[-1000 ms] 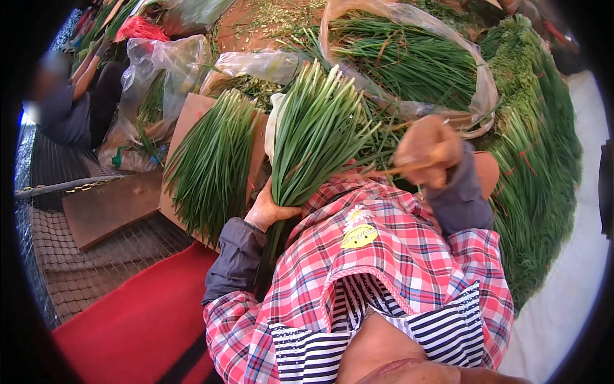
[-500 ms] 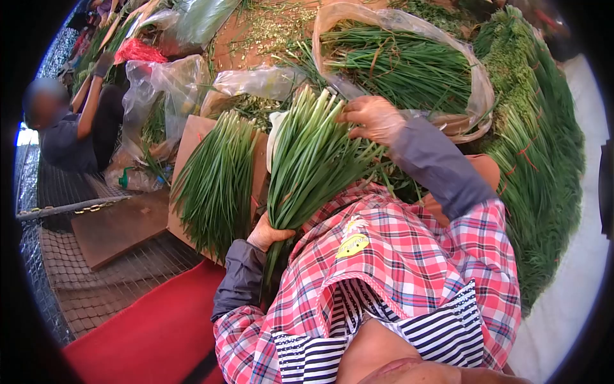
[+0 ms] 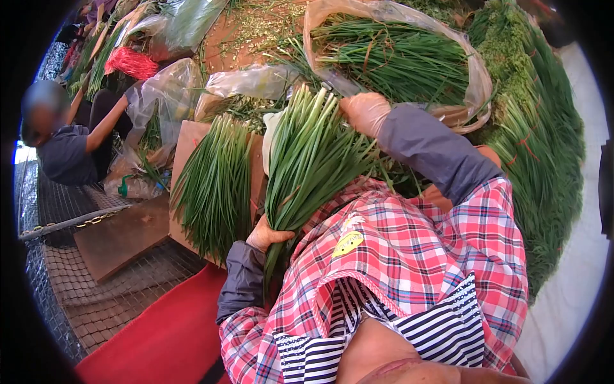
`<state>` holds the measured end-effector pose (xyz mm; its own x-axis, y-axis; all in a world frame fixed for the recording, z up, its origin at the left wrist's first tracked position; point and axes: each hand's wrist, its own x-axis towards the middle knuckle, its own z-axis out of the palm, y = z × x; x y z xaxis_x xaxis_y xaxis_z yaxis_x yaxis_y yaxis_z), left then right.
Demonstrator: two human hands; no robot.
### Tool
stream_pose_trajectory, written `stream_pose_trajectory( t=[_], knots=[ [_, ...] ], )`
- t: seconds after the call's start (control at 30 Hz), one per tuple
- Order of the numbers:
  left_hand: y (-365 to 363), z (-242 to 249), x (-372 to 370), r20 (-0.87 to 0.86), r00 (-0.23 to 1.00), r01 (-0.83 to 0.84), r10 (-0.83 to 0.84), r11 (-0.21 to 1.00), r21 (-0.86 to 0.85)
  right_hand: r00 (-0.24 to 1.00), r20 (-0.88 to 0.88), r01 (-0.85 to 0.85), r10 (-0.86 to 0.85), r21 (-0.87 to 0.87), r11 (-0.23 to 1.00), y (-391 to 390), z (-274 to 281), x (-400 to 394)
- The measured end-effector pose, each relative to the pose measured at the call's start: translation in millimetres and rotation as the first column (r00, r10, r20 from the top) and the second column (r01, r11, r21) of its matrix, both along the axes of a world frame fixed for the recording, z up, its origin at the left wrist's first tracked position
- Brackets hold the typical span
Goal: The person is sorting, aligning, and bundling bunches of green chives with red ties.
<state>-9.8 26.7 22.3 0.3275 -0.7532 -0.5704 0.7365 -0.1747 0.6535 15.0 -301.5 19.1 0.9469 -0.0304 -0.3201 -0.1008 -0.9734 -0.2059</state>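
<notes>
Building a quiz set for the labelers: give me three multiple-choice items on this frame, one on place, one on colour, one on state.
1. Where does the loose fan of green stalks lie?
A. on the brown cardboard
B. on the red mat
C. inside a plastic bag

2. What colour is the mat at lower left?
A. blue
B. red
C. white

3. What is the left hand doing?
A. hanging free
B. resting flat on the mesh
C. gripping the held bunch near its base

Answers: 1 A, the stalks spread over the cardboard; 2 B, the mat is plainly red; 3 C, its fingers wrap the bunch's narrow end while the right hand rests at the tips.
</notes>
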Motion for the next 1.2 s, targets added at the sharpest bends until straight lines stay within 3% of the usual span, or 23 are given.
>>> stream_pose_trajectory(
  t=[0.1,0.17,0.2,0.23,0.37,0.4,0.43,0.47,0.5,0.53,0.57,0.63,0.67,0.73,0.77,0.87,1.0,1.07,1.13,1.2],
  knots=[
    [12.6,-19.5,-1.3,0.085,0.996,0.027,-0.029,0.999,0.018,0.974,-0.004,0.226,-0.226,-0.056,0.973,-37.9,-11.6,1.2],
    [19.1,-25.3,-4.2,0.097,0.995,0.004,-0.005,1.0,0.014,0.965,0.145,0.244,-0.22,-0.18,0.953,-88.8,-3.3,-24.2],
    [21.2,-28.4,-5.8,0.101,0.995,-0.011,0.01,1.0,0.01,0.918,0.042,0.394,-0.395,-0.214,0.894,-126.4,-19.3,-33.8],
    [23.1,-32.1,-7.8,0.086,0.996,-0.03,0.03,1.0,-0.009,0.96,-0.276,-0.049,-0.054,-0.351,0.935,-145.4,-6.4,-57.0],
    [28.9,-40.2,-6.1,0.017,0.998,-0.067,0.067,0.998,-0.019,0.74,-0.671,-0.223,-0.047,-0.311,0.924,-96.4,-2.2,-103.2],
    [29.5,-40.4,-6.7,-0.004,0.998,-0.068,0.068,0.998,-0.006,0.803,-0.595,-0.038,0.006,-0.042,0.998,-78.7,4.9,-106.0],
    [26.9,-38.2,-7.4,0.004,0.998,-0.07,0.07,0.998,-0.007,0.867,-0.498,0.119,0.023,0.25,0.961,-62.5,10.9,-100.6],
    [23.3,-34.2,-8.1,0.016,0.997,-0.074,0.074,0.997,-0.008,0.796,-0.605,0.413,0.007,0.552,0.724,-54.0,-0.9,-95.4],
    [19.3,-29.8,-8.2,0.031,0.996,-0.079,0.079,0.997,-0.008,0.78,-0.624,0.503,0.043,0.666,0.55,-50.2,-40.2,-94.8],
    [15.0,-26.5,-9.7,0.107,0.992,-0.067,0.065,0.998,0.008,0.841,-0.517,0.388,0.161,0.783,0.486,-43.3,-64.4,-89.0],
    [11.7,-23.2,-13.2,0.181,0.982,-0.056,0.05,0.998,0.027,0.919,-0.323,0.294,0.224,0.943,0.155,-26.9,-100.4,-85.8],
    [12.0,-15.0,-29.7,0.399,0.917,-0.049,-0.023,0.984,0.169,0.955,-0.297,0.297,0.016,0.951,-0.083,-1.3,-102.7,-72.8],
    [16.5,-17.1,-35.6,0.6,0.783,-0.021,-0.163,0.958,0.288,0.95,-0.301,0.279,-0.086,0.939,-0.199,8.3,-104.9,-64.4],
    [9.6,-2.1,-48.0,0.713,0.653,-0.061,-0.256,0.92,0.386,0.963,-0.242,0.161,-0.115,0.865,-0.475,20.5,-109.9,-54.2],
    [12.3,-2.6,-51.9,0.694,0.68,-0.053,-0.237,0.928,0.369,0.967,-0.22,0.108,-0.125,0.807,-0.581,25.0,-111.3,-51.2],
    [15.3,-9.9,-56.3,0.612,0.766,-0.01,-0.198,0.948,0.318,0.971,-0.189,0.019,-0.148,0.674,-0.739,29.4,-61.9,-53.3],
    [7.4,5.9,-40.0,0.414,0.882,0.096,-0.226,0.945,0.311,0.849,-0.465,0.125,-0.251,0.639,-0.759,40.0,-95.1,-49.4],
    [12.3,10.4,-37.9,0.359,0.914,0.099,-0.188,0.962,0.253,0.814,-0.522,0.126,-0.255,0.587,-0.8,39.2,-98.4,-43.0],
    [18.4,27.9,-26.8,0.377,0.875,0.191,-0.303,0.932,0.307,0.829,-0.5,0.116,-0.251,0.592,-0.797,36.2,-82.9,-37.4],
    [31.9,27.9,-11.1,0.375,0.876,0.188,-0.304,0.93,0.316,0.829,-0.5,0.109,-0.251,0.585,-0.804,35.0,-78.0,-36.0]
  ],
)
